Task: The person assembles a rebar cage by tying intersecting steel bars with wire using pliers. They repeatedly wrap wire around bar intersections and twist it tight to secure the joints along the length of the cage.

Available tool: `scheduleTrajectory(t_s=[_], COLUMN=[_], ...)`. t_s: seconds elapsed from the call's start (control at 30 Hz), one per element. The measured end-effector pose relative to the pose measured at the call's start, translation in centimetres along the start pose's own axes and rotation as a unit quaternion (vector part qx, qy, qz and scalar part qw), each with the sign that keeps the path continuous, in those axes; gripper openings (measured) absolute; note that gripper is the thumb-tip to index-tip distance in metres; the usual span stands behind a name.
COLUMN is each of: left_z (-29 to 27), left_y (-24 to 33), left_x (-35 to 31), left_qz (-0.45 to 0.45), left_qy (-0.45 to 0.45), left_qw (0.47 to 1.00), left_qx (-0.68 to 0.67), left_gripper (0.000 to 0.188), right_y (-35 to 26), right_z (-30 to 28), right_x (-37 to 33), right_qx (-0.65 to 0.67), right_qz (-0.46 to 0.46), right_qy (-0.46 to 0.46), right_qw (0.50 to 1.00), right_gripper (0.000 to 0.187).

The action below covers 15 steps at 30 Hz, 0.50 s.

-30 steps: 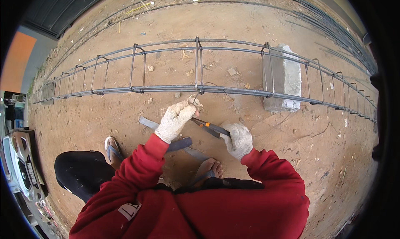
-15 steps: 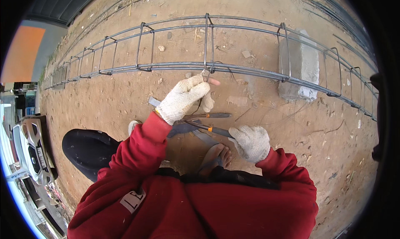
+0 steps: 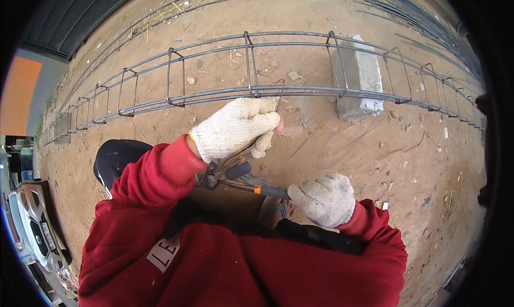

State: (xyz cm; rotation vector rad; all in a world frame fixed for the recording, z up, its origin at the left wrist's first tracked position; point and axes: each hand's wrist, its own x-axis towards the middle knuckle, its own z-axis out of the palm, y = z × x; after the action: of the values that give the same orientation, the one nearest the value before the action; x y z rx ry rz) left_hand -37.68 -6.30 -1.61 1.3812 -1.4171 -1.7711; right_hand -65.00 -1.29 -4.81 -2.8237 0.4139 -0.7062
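Observation:
My left hand point(image 3: 235, 127), in a white knit glove, is closed in a pinch on a thin tie wire point(image 3: 281, 90). The wire rises from the fingertips past the lower bars of a long rebar cage point(image 3: 300, 88), close to one of its stirrups. A bare fingertip pokes out of this glove. My right hand point(image 3: 324, 200), also gloved, grips one handle of a pair of pincers point(image 3: 272, 192) with dark grips and orange bands. Their head points left, under my left forearm, and the second handle lies loose below my left hand.
A grey concrete block point(image 3: 369, 74) stands under the cage at right. Loose steel bars point(image 3: 428, 23) lie at the far right. Thin wire scraps and pebbles dot the dirt ground. My sandalled foot point(image 3: 276, 209) is below the pincers; a parked car point(image 3: 40, 226) stands at left.
The view has shifted, so the cage and block sit further left. The wire now stands up beside the lower bars. My right hand has come slightly nearer with the pincers.

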Motion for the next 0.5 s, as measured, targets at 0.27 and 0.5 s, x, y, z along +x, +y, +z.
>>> scheduleTrajectory(t_s=[0.27, 0.5], left_z=[-0.2, -0.4], left_y=[3.2, -1.3], left_x=[-1.0, -1.9], left_qz=[0.177, 0.013], left_qy=[0.096, 0.115], left_qw=[0.979, 0.992], left_qx=[-0.034, 0.058], left_gripper=[0.020, 0.022], right_y=[1.7, 0.9], right_z=[1.7, 2.9], right_x=[-0.4, -0.6], right_qx=[0.044, 0.077], right_qz=[0.099, 0.054], right_qy=[0.072, 0.007], right_qw=[0.992, 0.995], right_gripper=[0.043, 0.053])
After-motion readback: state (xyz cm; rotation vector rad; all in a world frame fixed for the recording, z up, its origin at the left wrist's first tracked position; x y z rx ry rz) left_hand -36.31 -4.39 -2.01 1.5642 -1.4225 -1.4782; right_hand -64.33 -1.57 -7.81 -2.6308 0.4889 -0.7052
